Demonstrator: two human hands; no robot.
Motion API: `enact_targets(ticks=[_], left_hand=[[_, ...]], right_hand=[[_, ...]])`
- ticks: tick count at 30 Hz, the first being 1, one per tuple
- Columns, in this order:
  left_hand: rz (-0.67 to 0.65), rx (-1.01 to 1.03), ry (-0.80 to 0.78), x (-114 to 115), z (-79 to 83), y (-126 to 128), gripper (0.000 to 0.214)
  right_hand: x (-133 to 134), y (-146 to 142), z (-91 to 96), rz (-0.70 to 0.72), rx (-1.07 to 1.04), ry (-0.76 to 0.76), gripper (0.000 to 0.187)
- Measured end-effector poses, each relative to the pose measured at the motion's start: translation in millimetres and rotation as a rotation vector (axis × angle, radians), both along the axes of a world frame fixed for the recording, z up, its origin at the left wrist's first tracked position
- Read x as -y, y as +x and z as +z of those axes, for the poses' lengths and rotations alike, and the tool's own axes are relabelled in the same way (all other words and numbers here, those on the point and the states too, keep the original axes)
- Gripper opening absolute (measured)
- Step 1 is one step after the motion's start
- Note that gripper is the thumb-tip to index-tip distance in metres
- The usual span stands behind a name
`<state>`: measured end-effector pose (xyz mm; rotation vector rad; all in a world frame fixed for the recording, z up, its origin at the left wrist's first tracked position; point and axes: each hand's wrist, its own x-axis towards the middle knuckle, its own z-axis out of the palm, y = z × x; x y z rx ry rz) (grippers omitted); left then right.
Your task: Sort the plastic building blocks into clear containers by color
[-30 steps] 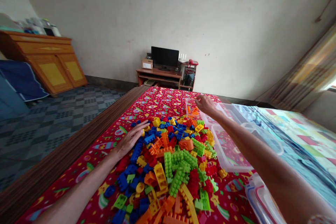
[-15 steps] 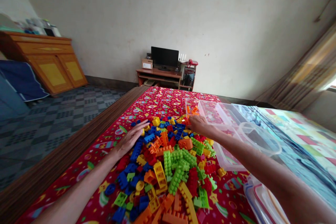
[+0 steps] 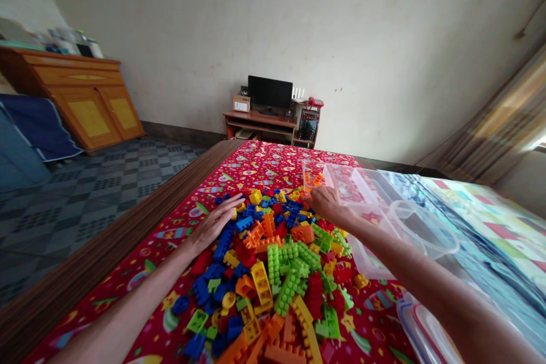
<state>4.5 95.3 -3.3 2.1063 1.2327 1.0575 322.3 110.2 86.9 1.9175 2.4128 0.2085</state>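
Soft daylight comes in from the right, where the curtain (image 3: 507, 119) glows warm and a sliver of window (image 3: 540, 142) at the edge is blown out. The far wall (image 3: 341, 40) is evenly lit, a shade dimmer toward the left. The blocks (image 3: 277, 261) read bright and saturated (shadows among them are short and soft). The clear tub (image 3: 375, 261) carries a pale sheen. Wide-angle bending tilts the cabinet (image 3: 85, 108) at far left and stretches the right forearm (image 3: 426, 284), soft-edged at the near corner.

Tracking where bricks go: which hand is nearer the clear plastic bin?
Right. The right hand is close beside the clear plastic bin; the left hand lies flat on the opposite side of the brick pile.
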Motion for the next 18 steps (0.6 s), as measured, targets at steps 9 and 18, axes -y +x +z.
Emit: enact_targets(ticks=[9,18], left_hand=[[-0.001,0.009,0.014,8,9.0,4,0.057],[0.010,-0.036,-0.024,10,13.1,4,0.060]], right_hand=[[0,-2,-10.1,-0.013,-0.163,0.001,0.030],[-15,5,12.0,0.009,-0.361,-0.041,0.035]])
